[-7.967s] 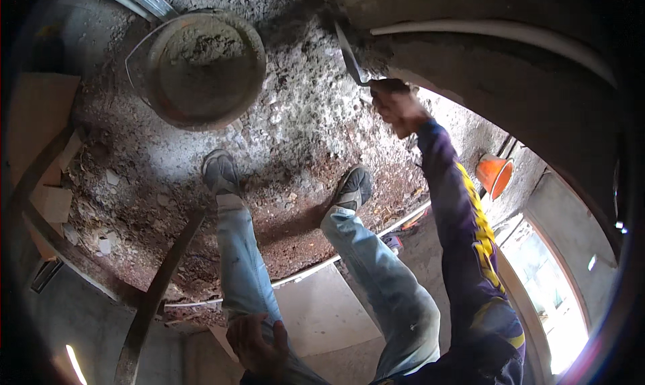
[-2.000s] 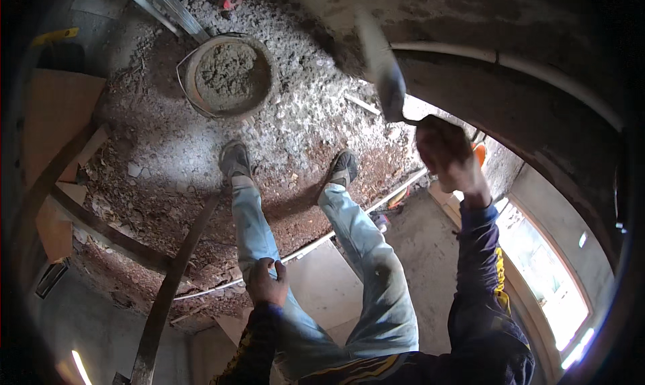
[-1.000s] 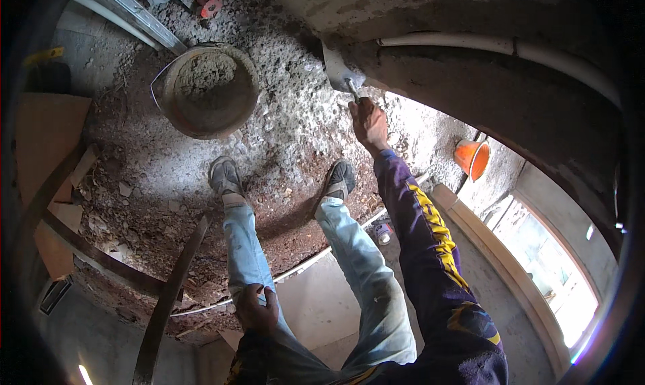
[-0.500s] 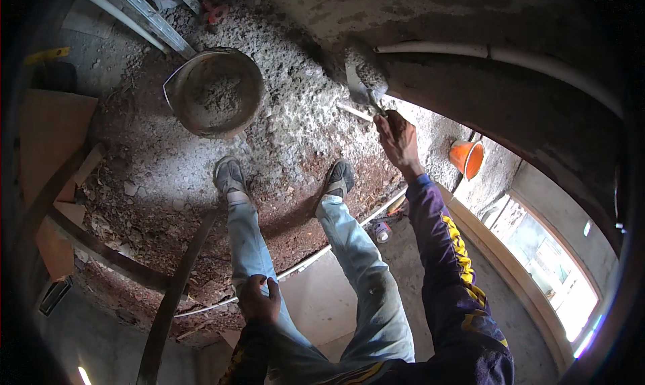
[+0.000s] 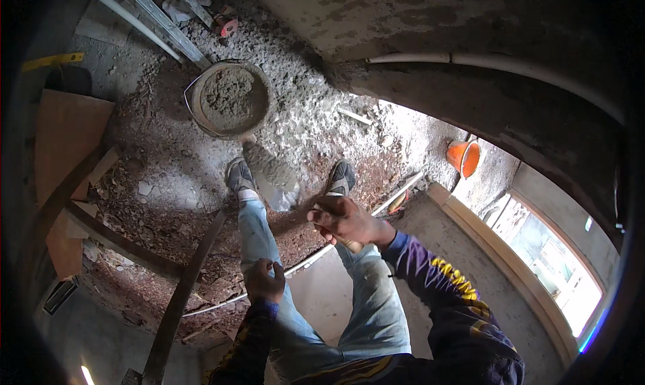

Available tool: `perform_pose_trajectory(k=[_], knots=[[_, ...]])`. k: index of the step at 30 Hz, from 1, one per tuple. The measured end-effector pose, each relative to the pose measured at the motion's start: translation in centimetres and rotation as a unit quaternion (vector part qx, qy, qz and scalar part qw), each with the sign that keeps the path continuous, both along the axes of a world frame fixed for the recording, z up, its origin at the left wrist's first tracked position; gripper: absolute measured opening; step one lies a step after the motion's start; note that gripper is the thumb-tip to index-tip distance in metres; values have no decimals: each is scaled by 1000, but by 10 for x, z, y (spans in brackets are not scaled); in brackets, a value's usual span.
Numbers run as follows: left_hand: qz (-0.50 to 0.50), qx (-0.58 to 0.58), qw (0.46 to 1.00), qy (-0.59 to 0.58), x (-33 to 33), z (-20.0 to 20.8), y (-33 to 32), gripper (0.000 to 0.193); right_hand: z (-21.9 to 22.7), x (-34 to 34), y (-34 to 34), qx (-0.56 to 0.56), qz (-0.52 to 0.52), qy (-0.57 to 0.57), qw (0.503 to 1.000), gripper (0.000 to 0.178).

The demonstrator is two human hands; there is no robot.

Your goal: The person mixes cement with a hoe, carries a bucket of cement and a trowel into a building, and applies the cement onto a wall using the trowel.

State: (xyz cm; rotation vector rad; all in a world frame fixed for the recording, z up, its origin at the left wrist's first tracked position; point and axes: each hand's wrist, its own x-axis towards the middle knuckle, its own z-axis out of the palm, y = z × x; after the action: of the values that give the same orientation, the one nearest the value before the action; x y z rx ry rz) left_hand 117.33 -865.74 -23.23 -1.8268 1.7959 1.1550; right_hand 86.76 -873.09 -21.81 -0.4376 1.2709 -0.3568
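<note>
Far left, a metal channel (image 5: pixel 166 25) and a pale pipe (image 5: pixel 127 19) lie side by side, with a red ring (image 5: pixel 229 28) to the right of them on the rubble-strewn ground (image 5: pixel 154 234). A yellow bar (image 5: pixel 52 61) lies at the left rim, above a dark shape (image 5: pixel 70 80) that seems too dim to identify. Nearer, brown boards (image 5: pixel 72 136) sit behind two dark timbers (image 5: pixel 191 284). A thin pale strip (image 5: pixel 309 260) crosses the ground, and a short white stick (image 5: pixel 354 116) lies farther off. To the right, an orange bucket (image 5: pixel 463 158) is tilted, its mouth facing right; nearer, a light wooden beam (image 5: pixel 504 267) runs beside a bright framed opening (image 5: pixel 554 257).
</note>
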Motion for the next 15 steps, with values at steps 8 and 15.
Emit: perform_pose_trajectory(k=[8, 15], knots=[[51, 10, 999, -6, 0, -1, 1, 20, 72, -146, -79, -13, -137, 130, 982, 28], [18, 3, 1000, 11, 1, 4, 1, 21, 86, -106, -47, -163, -22, 287, 944, 14]])
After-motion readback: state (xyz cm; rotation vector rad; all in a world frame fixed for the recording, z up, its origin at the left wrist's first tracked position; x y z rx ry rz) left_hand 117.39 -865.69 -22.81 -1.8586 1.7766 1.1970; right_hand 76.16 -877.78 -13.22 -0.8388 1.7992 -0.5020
